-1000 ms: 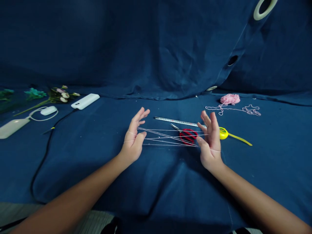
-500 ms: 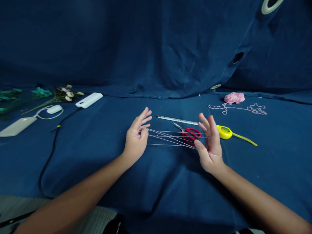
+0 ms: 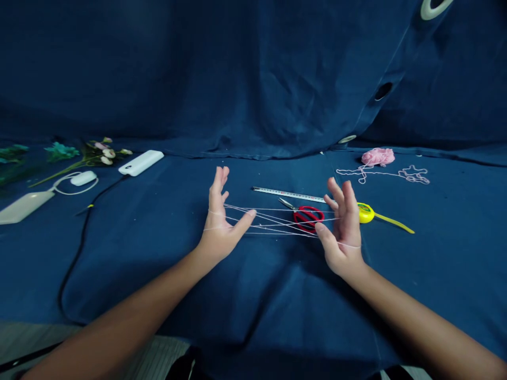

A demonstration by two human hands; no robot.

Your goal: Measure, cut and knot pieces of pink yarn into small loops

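A thin pale string (image 3: 277,209) stretches in several crossing strands between my two hands, over the blue cloth. It loops around the palm and fingers of my left hand (image 3: 219,227), which is open, its thumb spread out towards the strands. My right hand (image 3: 343,232) is open too, palm turned inward, fingers raised and a loop around its back and wrist side. Behind the strands lie red-handled scissors (image 3: 308,218), blades pointing away to the left. A yellow tape measure (image 3: 365,213) sits partly behind my right hand, its white blade (image 3: 289,194) pulled out leftward.
A pink yarn ball (image 3: 378,157) with loose yarn lies at the back right. To the left are a white device (image 3: 141,163), a black cable (image 3: 82,248), a white corded item (image 3: 27,207) and artificial flowers (image 3: 106,154). A blue curtain (image 3: 237,79) hangs behind.
My left thumb has swung out away from the palm, towards the strands, and the left fingers have straightened upward. My right hand has barely changed. The view has shifted slightly.
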